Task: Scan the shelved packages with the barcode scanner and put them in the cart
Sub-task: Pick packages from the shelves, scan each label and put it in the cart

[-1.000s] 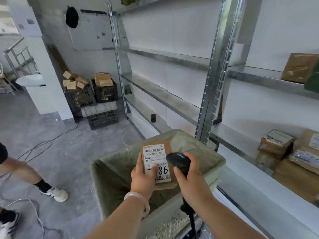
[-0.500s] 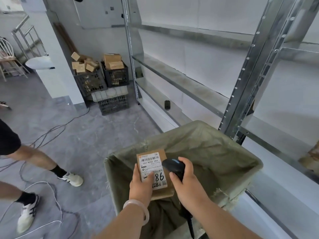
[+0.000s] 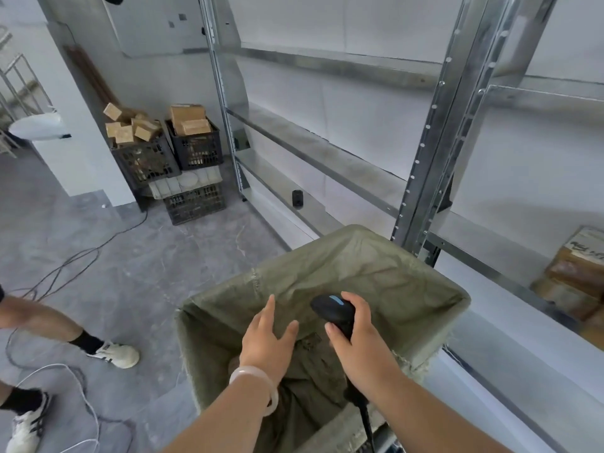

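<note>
I see the left hand (image 3: 266,338) spread open over the cart (image 3: 376,266), holding nothing. The cart is lined with a green sack. The right hand (image 3: 359,344) has its fingers curled round the barcode scanner (image 3: 333,313) above the cart. Brown packages (image 3: 578,269) sit on the low shelf at far right, beyond the steel upright (image 3: 434,158) beside the cart. 3 black crates (image 3: 196,152), floor cables (image 3: 75,263) and another person's shoe (image 3: 114,354) lie to the left. 0.5 s ago the left hand held a labelled package; now it has left the hand, and I cannot spot it in the sack.
</note>
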A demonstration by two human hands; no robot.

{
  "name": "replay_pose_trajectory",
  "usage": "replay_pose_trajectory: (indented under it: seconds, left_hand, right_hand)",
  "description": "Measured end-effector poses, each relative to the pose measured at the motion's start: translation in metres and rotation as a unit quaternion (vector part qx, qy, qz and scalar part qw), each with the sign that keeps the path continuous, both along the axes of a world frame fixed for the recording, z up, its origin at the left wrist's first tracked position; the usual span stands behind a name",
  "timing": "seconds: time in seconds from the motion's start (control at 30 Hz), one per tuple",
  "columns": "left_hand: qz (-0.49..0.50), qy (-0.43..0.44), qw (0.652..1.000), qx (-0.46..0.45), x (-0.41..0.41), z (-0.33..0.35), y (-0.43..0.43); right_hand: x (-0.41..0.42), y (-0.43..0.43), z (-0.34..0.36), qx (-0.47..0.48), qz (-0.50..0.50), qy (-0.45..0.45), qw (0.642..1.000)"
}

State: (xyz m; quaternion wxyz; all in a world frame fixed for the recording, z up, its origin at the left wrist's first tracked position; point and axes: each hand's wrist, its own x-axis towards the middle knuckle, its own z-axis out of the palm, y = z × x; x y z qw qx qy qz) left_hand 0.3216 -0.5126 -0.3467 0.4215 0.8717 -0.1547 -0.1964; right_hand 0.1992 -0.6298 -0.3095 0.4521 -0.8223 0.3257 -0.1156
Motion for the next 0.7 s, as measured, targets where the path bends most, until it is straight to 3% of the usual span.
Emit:
replay_pose_trajectory:
  seconds: [0.47,0.7]
  left_hand:
    - [-0.125,-0.095,0.987,-0.029,-0.100,0.052,-0.064]
    - [-0.194,-0.097,0.974,-0.069,-0.172,0.077,-0.104]
  right_hand:
    - [-0.122,-0.031,0.046,-0.046,-0.080,-0.072,0.993]
    - [-0.203,-0.051,0.062,-0.073,-0.133,-0.091,0.984]
